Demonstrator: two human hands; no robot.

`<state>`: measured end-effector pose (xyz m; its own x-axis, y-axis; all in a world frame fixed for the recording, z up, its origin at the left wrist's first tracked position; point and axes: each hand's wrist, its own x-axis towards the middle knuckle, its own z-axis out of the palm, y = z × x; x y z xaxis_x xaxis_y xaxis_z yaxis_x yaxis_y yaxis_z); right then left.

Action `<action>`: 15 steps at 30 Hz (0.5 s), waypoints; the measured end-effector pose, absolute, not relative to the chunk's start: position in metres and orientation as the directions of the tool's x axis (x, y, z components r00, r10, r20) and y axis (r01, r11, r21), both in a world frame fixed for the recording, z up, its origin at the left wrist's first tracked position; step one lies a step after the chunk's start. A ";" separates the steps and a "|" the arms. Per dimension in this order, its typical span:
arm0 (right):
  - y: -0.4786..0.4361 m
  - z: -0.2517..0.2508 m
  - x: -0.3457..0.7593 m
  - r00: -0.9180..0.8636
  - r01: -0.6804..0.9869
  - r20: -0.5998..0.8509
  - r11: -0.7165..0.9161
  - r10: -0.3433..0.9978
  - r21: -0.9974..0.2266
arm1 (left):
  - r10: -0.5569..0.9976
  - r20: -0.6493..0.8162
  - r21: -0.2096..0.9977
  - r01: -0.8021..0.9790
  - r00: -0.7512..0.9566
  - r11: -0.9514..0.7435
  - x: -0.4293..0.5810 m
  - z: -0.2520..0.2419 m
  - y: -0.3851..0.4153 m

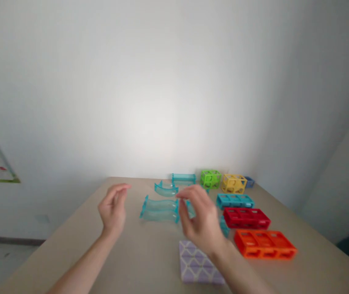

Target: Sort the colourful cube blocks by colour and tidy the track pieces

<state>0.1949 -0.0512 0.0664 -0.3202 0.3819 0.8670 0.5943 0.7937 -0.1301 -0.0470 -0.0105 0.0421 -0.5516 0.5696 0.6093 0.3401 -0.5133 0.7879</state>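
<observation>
My left hand (pixel 113 208) is raised above the left part of the table, its fingers curled in and the thumb drawn close to the index finger. Nothing shows between those fingertips. My right hand (pixel 200 218) hovers to the right, thumb and index tips nearly together in a pinch; whether something small is between them I cannot make out. Behind its fingertips lies a clear teal wavy track piece (pixel 159 210). Below the right wrist sits a lilac block with a white lattice pattern (pixel 195 265), partly covered by the forearm. The right hand is slightly blurred.
Farther back are a curved teal piece (pixel 166 189) and a teal straight piece (pixel 183 178). Along the right stand open-frame blocks: orange (pixel 265 244), red (pixel 246 218), teal-blue (pixel 235 201), yellow (pixel 233 183), green (pixel 210 179) and blue (pixel 249 182). A white wall (pixel 150 90) rises behind.
</observation>
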 end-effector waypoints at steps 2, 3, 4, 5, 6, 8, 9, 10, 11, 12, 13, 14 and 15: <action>-0.048 0.050 0.180 -0.445 0.569 0.803 0.818 0.396 -0.088 | 0.668 0.424 0.905 0.308 -0.611 -0.293 -0.051 0.003 0.012; -0.046 0.041 0.173 -0.507 0.557 0.758 0.827 0.410 -0.074 | 0.671 0.356 0.933 0.284 -0.651 -0.220 -0.055 -0.015 0.022; -0.044 0.033 0.166 -0.554 0.555 0.717 0.830 0.423 -0.061 | 0.656 0.317 0.947 0.269 -0.685 -0.177 -0.059 -0.030 0.032; -0.042 0.027 0.162 -0.563 0.556 0.694 0.827 0.448 -0.083 | 0.647 0.294 0.954 0.263 -0.703 -0.146 -0.063 -0.041 0.041; -0.041 0.024 0.159 -0.559 0.560 0.683 0.821 0.470 -0.107 | 0.646 0.280 0.956 0.265 -0.710 -0.124 -0.068 -0.047 0.048; -0.041 0.028 0.163 -0.509 0.582 0.692 0.797 0.512 -0.162 | 0.653 0.268 0.957 0.274 -0.708 -0.096 -0.075 -0.052 0.057; -0.041 0.033 0.170 -0.470 0.604 0.704 0.776 0.532 -0.183 | 0.661 0.266 0.956 0.280 -0.701 -0.087 -0.078 -0.052 0.060; -0.043 0.038 0.180 -0.423 0.637 0.715 0.744 0.556 -0.202 | 0.670 0.265 0.955 0.286 -0.694 -0.081 -0.079 -0.052 0.060; -0.044 0.043 0.193 -0.378 0.679 0.721 0.703 0.581 -0.211 | 0.678 0.265 0.953 0.292 -0.686 -0.076 -0.079 -0.051 0.060; -0.046 0.045 0.210 -0.324 0.732 0.722 0.645 0.611 -0.217 | 0.685 0.265 0.952 0.298 -0.679 -0.072 -0.079 -0.050 0.060; -0.047 0.045 0.230 -0.295 0.784 0.709 0.587 0.641 -0.204 | 0.690 0.265 0.950 0.303 -0.673 -0.069 -0.078 -0.049 0.059; -0.048 0.042 0.252 -0.263 0.840 0.696 0.513 0.668 -0.175 | 0.695 0.264 0.949 0.307 -0.669 -0.065 -0.077 -0.048 0.058; -0.048 0.036 0.276 -0.242 0.892 0.688 0.437 0.684 -0.120 | 0.700 0.263 0.949 0.310 -0.664 -0.063 -0.076 -0.047 0.057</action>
